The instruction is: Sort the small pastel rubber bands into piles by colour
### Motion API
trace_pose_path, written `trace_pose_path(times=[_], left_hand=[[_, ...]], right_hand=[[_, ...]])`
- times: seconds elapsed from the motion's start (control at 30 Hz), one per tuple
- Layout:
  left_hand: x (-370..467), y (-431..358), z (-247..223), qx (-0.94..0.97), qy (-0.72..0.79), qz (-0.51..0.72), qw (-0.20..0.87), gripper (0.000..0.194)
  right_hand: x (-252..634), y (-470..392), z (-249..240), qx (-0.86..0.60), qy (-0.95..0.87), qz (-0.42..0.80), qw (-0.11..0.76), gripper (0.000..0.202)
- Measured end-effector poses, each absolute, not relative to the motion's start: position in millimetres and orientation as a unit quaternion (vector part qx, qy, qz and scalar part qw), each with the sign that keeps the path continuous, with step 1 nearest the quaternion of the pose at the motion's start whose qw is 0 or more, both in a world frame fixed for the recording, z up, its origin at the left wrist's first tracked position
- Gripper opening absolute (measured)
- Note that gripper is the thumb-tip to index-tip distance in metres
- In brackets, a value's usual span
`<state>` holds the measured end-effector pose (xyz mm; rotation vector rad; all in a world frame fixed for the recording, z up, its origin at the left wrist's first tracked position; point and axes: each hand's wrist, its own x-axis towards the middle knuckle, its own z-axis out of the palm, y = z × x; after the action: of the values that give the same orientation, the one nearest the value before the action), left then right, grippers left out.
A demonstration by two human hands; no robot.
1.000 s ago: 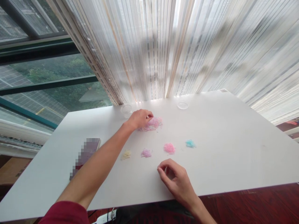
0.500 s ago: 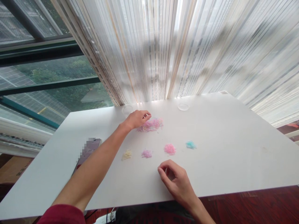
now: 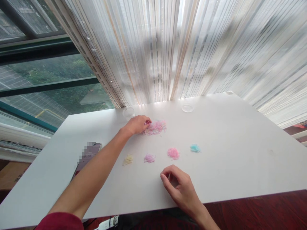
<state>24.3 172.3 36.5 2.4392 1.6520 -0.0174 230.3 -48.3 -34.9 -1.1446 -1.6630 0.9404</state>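
A loose heap of mixed pink and pale strands (image 3: 157, 126) lies toward the back of the white table. My left hand (image 3: 139, 124) is at the heap's left side, its fingertips pinched down on the strands. In front of the heap are four small piles in a row: yellow (image 3: 128, 159), purple (image 3: 149, 158), pink (image 3: 173, 153) and blue (image 3: 195, 148). Below the pink pile rests my right hand (image 3: 178, 183), curled with thumb and index fingertips together; anything between them is too small to make out.
A phone (image 3: 88, 156) lies at the left, partly behind my left forearm. Two clear round dishes or lids, one left (image 3: 129, 111) and one right (image 3: 187, 108), sit by the curtain (image 3: 153, 51) at the table's back edge.
My left hand has lowered slightly and its fingers have closed at the heap's left side. My right hand keeps its curled pose. The whole view has shifted a little.
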Motion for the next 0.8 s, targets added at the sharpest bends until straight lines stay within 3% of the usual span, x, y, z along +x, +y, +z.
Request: trace_pose_path(times=[0.47,0.8], left_hand=[[11,172,46,0.82,0.55,0.077,0.141,0.02],[9,172,49,0.819,0.54,0.114,0.159,0.025]], right_hand=[[230,-48,-35,-0.469,-0.672,0.377,0.432,0.018],[229,-47,-34,-0.47,-0.672,0.378,0.429,0.017]])
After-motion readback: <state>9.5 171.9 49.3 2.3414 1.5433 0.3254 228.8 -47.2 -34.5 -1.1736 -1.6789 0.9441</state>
